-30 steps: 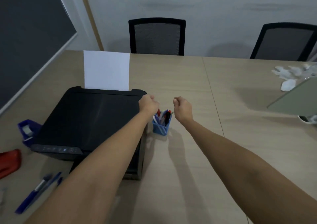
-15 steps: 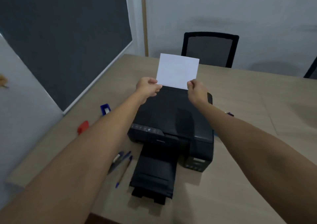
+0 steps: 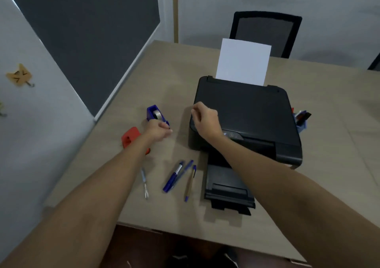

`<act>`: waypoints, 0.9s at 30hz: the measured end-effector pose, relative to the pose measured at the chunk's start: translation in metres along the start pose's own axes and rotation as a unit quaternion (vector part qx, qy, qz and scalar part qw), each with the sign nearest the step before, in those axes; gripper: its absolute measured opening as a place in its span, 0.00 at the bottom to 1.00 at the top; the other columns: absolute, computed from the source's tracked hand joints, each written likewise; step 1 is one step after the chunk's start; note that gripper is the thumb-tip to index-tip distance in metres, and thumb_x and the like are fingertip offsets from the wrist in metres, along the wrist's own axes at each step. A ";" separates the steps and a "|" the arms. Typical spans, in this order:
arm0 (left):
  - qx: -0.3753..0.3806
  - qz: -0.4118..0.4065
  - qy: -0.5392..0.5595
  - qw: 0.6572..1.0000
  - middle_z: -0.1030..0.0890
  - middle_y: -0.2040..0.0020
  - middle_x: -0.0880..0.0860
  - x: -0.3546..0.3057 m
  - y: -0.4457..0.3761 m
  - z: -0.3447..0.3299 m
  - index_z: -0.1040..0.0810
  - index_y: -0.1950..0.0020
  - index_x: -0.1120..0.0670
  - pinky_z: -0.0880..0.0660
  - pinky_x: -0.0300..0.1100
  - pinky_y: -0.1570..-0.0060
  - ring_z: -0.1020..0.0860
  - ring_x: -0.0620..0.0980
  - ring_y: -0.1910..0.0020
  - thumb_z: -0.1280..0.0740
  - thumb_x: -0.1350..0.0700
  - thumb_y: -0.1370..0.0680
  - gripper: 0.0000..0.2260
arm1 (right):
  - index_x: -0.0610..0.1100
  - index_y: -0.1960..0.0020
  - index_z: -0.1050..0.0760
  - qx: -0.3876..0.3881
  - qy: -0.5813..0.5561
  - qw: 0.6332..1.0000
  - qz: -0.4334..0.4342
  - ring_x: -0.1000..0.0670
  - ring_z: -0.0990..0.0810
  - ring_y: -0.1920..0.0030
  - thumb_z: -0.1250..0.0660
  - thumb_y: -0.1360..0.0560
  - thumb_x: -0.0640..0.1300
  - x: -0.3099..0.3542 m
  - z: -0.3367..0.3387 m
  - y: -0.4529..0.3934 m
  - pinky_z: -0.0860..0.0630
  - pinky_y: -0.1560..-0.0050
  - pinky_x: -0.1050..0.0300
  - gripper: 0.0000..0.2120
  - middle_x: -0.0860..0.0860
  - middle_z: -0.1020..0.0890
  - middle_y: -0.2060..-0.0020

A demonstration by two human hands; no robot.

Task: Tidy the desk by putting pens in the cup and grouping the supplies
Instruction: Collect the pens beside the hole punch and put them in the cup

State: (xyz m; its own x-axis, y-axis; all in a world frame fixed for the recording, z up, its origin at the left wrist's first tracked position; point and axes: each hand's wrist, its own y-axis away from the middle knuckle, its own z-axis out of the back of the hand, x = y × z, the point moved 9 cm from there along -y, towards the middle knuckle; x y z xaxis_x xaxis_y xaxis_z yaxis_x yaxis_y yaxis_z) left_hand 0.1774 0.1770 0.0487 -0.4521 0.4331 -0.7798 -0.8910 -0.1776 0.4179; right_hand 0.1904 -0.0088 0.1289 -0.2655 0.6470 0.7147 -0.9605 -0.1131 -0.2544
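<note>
Several pens lie loose on the desk left of the printer tray: a blue marker [image 3: 173, 177], a blue pen [image 3: 187, 166], a brown pen [image 3: 190, 183] and a thin clear pen [image 3: 144, 182]. A blue tape dispenser [image 3: 154, 113] and a red stapler [image 3: 131, 138] sit further left. The blue pen cup [image 3: 301, 121], with pens in it, stands right of the printer, partly hidden by it. My left hand [image 3: 158, 130] is curled shut at the dispenser's near end, touching or almost touching it. My right hand [image 3: 205, 119] hovers loosely curled over the printer's left edge, holding nothing.
A black printer [image 3: 246, 113] with a white sheet [image 3: 243, 62] upright in its feed fills the desk's middle; its output tray [image 3: 228, 189] juts toward me. A black chair [image 3: 265, 31] stands behind the desk. A wall and dark board lie to the left.
Both hands have let go of the sheet's edges and dropped back toward me and to the left. The left hand now sits at the tape dispenser. The view has tilted down and left.
</note>
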 end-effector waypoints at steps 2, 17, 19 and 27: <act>0.038 0.011 -0.042 0.998 0.25 0.66 0.54 0.034 0.001 -0.018 0.27 0.63 0.52 0.31 0.31 0.78 0.25 0.41 0.78 0.30 0.63 0.26 0.10 | 0.40 0.51 0.25 0.027 0.019 0.999 0.013 0.48 0.22 0.64 0.39 0.21 0.42 -0.003 -0.020 0.020 0.24 0.62 0.51 0.06 0.45 0.19 0.63; 0.066 -0.047 -0.271 0.959 0.22 0.46 0.64 0.130 0.011 -0.088 0.24 0.47 0.65 0.26 0.49 0.50 0.22 0.63 0.46 0.36 0.60 0.26 0.11 | 0.34 0.48 0.23 0.208 0.150 0.920 -0.297 0.38 0.18 0.51 0.41 0.22 0.37 -0.103 -0.109 0.119 0.20 0.52 0.50 0.10 0.37 0.19 0.51; 0.044 -0.037 -0.252 0.966 0.24 0.42 0.66 0.133 0.009 -0.085 0.28 0.42 0.66 0.27 0.51 0.47 0.24 0.65 0.44 0.37 0.61 0.25 0.14 | 0.35 0.43 0.24 0.235 0.159 0.900 -0.331 0.37 0.19 0.46 0.40 0.23 0.34 -0.108 -0.122 0.129 0.20 0.46 0.47 0.11 0.37 0.20 0.45; 0.083 -0.037 -0.193 0.977 0.21 0.47 0.66 0.131 0.014 -0.103 0.30 0.43 0.65 0.28 0.49 0.53 0.22 0.65 0.47 0.36 0.59 0.25 0.14 | 0.34 0.44 0.23 0.241 0.156 0.869 -0.403 0.40 0.18 0.45 0.36 0.27 0.29 -0.118 -0.140 0.149 0.20 0.45 0.49 0.12 0.39 0.19 0.45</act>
State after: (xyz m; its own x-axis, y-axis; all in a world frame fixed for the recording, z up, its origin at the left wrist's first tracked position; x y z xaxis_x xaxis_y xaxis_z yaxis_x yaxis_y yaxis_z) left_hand 0.1016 0.1397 -0.0955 -0.3085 0.7458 -0.5904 -0.8871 -0.0015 0.4616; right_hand 0.0904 0.0036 -0.0840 0.4735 0.8266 0.3043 -0.7671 0.2173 0.6036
